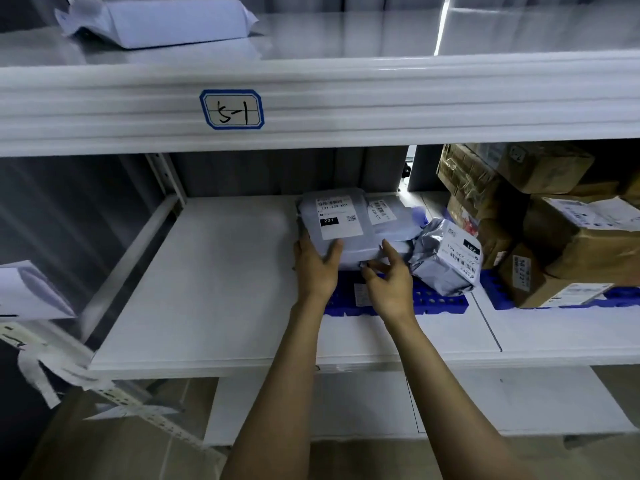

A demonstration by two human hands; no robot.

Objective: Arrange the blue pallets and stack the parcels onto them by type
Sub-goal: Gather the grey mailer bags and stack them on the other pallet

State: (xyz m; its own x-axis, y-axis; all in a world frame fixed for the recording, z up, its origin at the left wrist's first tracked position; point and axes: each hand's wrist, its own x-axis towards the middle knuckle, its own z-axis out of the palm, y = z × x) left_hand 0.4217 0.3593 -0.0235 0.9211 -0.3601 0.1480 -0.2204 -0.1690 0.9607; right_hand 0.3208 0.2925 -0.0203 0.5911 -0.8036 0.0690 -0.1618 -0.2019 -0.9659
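Observation:
A blue pallet (436,301) lies on the middle shelf (214,278). On it sits a stack of grey poly-bag parcels; the top parcel (334,225) carries a white label reading 231. My left hand (317,263) grips that parcel's near left corner, thumb on top. My right hand (391,277) pinches the near edge of the stack just below it. A crumpled grey parcel (446,258) leans at the stack's right. A second blue pallet (620,297) further right bears brown cardboard boxes (561,251).
The upper shelf beam carries a blue-framed tag (232,109) reading 5-1. A white poly parcel (162,20) lies on the top shelf. White parcels (31,292) sit at the far left. A slanted steel upright (166,178) stands at the shelf's left rear.

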